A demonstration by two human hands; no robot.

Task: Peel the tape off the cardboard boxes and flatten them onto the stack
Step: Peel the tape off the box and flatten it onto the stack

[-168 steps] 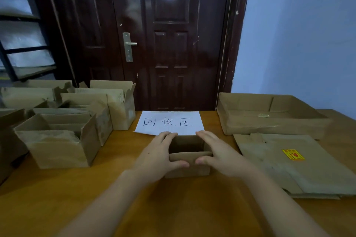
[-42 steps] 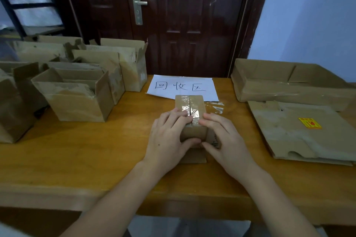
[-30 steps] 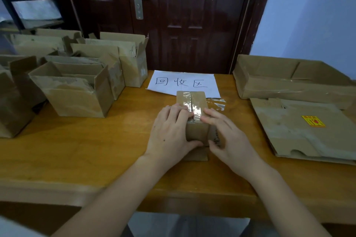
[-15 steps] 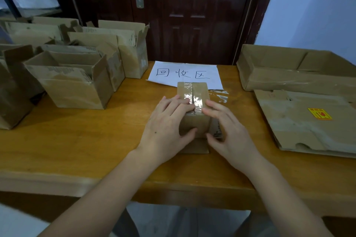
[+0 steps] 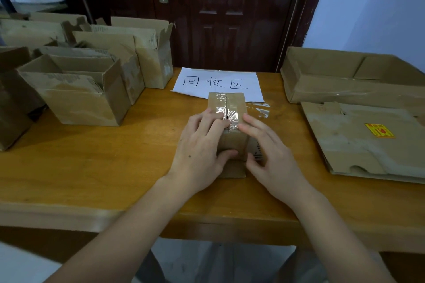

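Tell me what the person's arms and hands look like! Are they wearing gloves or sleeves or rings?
No gloves and no sleeves in view: both forearms are bare right down to the picture's bottom edge. The left hand and the right hand wear no rings, watch or bracelets that I can see. The left hand has a tiny dark dot on its back.

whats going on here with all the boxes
A person is working tape off a small cardboard box at the middle of a wooden table. The left hand and right hand hold it from either side, fingertips at the clear tape along its top seam. More open boxes wait on the left; flattened cardboard lies on the right.
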